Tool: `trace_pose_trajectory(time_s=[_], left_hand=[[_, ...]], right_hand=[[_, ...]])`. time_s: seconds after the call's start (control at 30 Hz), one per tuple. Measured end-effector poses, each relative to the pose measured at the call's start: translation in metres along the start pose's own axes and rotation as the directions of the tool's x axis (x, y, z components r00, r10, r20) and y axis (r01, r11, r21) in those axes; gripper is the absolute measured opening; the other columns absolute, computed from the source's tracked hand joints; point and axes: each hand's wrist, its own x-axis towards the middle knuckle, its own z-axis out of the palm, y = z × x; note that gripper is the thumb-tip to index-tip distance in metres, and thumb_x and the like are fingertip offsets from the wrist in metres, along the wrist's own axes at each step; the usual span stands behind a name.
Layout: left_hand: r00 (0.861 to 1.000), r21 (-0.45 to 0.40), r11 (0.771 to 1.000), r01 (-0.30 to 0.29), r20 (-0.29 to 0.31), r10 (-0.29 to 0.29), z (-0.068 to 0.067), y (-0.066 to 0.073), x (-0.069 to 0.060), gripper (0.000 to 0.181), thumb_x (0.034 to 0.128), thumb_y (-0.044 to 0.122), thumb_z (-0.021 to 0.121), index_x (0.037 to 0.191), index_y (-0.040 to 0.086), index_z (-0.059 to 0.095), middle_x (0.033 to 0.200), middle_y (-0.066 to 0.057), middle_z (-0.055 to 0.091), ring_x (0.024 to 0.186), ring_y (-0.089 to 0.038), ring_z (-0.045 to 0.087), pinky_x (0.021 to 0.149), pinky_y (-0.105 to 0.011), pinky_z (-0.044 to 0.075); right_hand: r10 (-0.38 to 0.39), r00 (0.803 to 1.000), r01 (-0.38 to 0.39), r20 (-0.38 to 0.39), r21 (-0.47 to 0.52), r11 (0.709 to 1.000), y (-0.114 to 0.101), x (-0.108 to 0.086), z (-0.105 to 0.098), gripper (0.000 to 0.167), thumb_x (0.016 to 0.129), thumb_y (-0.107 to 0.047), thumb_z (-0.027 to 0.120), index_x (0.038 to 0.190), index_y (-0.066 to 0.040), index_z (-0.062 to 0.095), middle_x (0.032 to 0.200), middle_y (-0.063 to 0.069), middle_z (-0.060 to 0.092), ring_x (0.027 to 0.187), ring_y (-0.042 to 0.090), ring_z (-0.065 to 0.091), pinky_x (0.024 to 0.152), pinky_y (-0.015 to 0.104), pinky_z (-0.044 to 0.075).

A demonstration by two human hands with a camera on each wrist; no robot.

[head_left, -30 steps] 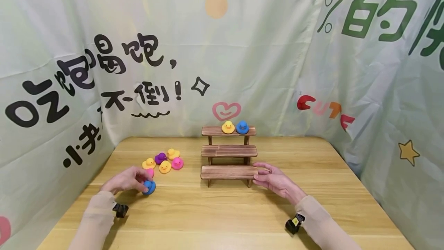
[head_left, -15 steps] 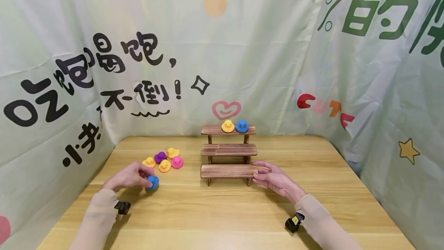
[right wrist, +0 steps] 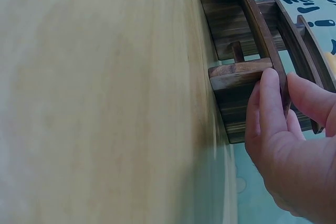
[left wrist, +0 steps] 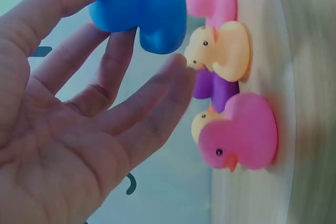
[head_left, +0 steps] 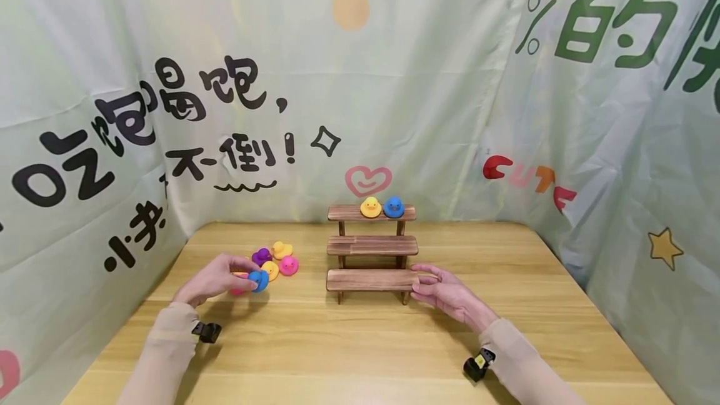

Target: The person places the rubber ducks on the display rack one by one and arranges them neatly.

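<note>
My left hand (head_left: 219,277) pinches a blue rubber duck (head_left: 259,280) between thumb and fingertips. In the left wrist view that duck (left wrist: 157,11) is held up off the table, its head toward the thumb. My right hand (head_left: 450,297) grips the right end of the lowest board on a three-tier wooden stand (head_left: 368,279). The right wrist view has the thumb on one face of the board (right wrist: 261,30) and fingers on the other. On the stand's top tier sit a yellow duck (head_left: 370,207) and a second blue duck (head_left: 394,207), side by side.
Beyond my left hand several ducks cluster on the wooden table (head_left: 360,355): a purple one (head_left: 261,256), yellow ones (head_left: 282,250) and pink ones (head_left: 289,265). My left hand partly covers some. A printed cloth (head_left: 281,30) hangs behind and along both sides.
My left hand has lifted the blue duck and carried it forward and to the right, uncovering part of a pink duck. The right hand stays on the stand.
</note>
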Motion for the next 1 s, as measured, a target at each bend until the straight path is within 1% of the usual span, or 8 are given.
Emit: trace_pose_trajectory(time_s=[0.2, 0.37, 0.43, 0.5, 0.7, 0.8, 0.93, 1.0], left_hand=[[0.999, -0.093, 0.995, -0.021, -0.036, 0.018, 0.003, 0.000, 0.010, 0.037, 0.0814, 0.018, 0.079, 0.115, 0.004, 0.069, 0.124, -0.021, 0.063, 0.113, -0.035, 0.062, 0.088, -0.031, 0.056], [0.996, -0.078, 0.997, -0.024, -0.090, 0.017, 0.007, 0.003, 0.017, 0.038, 0.0818, 0.017, 0.078, 0.117, 0.006, 0.068, 0.126, -0.019, 0.063, 0.118, -0.036, 0.058, 0.089, -0.031, 0.054], [0.994, -0.087, 0.996, -0.020, -0.111, 0.011, 0.009, 0.005, 0.020, 0.037, 0.0820, 0.017, 0.078, 0.116, 0.007, 0.069, 0.124, -0.017, 0.064, 0.115, -0.033, 0.059, 0.087, -0.030, 0.054], [0.993, -0.101, 0.994, -0.036, -0.119, 0.024, 0.012, 0.007, 0.023, 0.036, 0.0835, 0.016, 0.077, 0.117, 0.005, 0.068, 0.123, -0.019, 0.064, 0.112, -0.033, 0.059, 0.085, -0.031, 0.054], [0.986, -0.168, 0.982, -0.082, -0.157, 0.055, 0.016, 0.009, 0.032, 0.036, 0.0859, 0.013, 0.074, 0.119, 0.001, 0.066, 0.140, -0.023, 0.048, 0.119, -0.037, 0.057, 0.085, -0.033, 0.055], [0.985, -0.206, 0.975, -0.088, -0.164, 0.054, 0.018, 0.010, 0.036, 0.037, 0.0877, 0.014, 0.073, 0.122, 0.003, 0.065, 0.139, -0.022, 0.052, 0.115, -0.032, 0.060, 0.088, -0.042, 0.055], [0.982, -0.223, 0.968, -0.111, -0.173, 0.073, 0.021, 0.010, 0.039, 0.038, 0.0913, 0.019, 0.070, 0.126, 0.007, 0.062, 0.128, -0.021, 0.062, 0.106, -0.023, 0.065, 0.093, -0.050, 0.052], [0.980, -0.232, 0.964, -0.126, -0.178, 0.085, 0.022, 0.010, 0.041, 0.040, 0.0919, 0.021, 0.069, 0.129, 0.008, 0.061, 0.127, -0.021, 0.063, 0.105, -0.022, 0.066, 0.094, -0.051, 0.052]], right_hand=[[-0.019, 0.999, 0.019, 0.036, 0.010, 1.000, 0.002, -0.002, -0.003, 0.057, 0.091, 0.004, 0.064, 0.142, 0.003, 0.038, 0.097, 0.004, 0.051, 0.090, 0.013, 0.065, 0.093, 0.030, 0.054], [-0.008, 1.000, 0.008, 0.019, 0.008, 1.000, 0.000, -0.003, -0.002, 0.060, 0.091, 0.003, 0.064, 0.143, 0.003, 0.036, 0.097, 0.005, 0.050, 0.090, 0.013, 0.065, 0.093, 0.031, 0.054], [-0.002, 1.000, 0.002, 0.004, 0.007, 1.000, -0.001, -0.003, -0.001, 0.059, 0.092, 0.005, 0.062, 0.144, 0.004, 0.035, 0.096, 0.004, 0.050, 0.090, 0.013, 0.066, 0.093, 0.031, 0.054], [0.005, 1.000, -0.005, -0.014, 0.006, 1.000, -0.002, -0.003, 0.000, 0.059, 0.092, 0.006, 0.061, 0.145, 0.004, 0.034, 0.095, 0.004, 0.050, 0.090, 0.013, 0.066, 0.093, 0.031, 0.055], [-0.001, 1.000, 0.001, -0.013, 0.005, 1.000, -0.001, -0.003, 0.000, 0.056, 0.093, 0.007, 0.058, 0.144, 0.005, 0.034, 0.097, 0.005, 0.049, 0.090, 0.014, 0.065, 0.094, 0.031, 0.054], [-0.003, 1.000, 0.003, -0.009, -0.002, 1.000, 0.000, -0.004, 0.000, 0.057, 0.093, 0.007, 0.058, 0.144, 0.005, 0.034, 0.100, 0.006, 0.048, 0.091, 0.014, 0.065, 0.094, 0.032, 0.054], [0.000, 1.000, 0.000, -0.010, -0.008, 1.000, 0.000, -0.004, 0.002, 0.057, 0.093, 0.008, 0.058, 0.144, 0.005, 0.034, 0.100, 0.007, 0.048, 0.092, 0.015, 0.065, 0.094, 0.031, 0.054], [-0.002, 1.000, 0.002, -0.011, -0.008, 1.000, 0.000, -0.003, 0.002, 0.057, 0.093, 0.008, 0.058, 0.144, 0.004, 0.035, 0.100, 0.007, 0.048, 0.091, 0.014, 0.065, 0.094, 0.031, 0.054]])
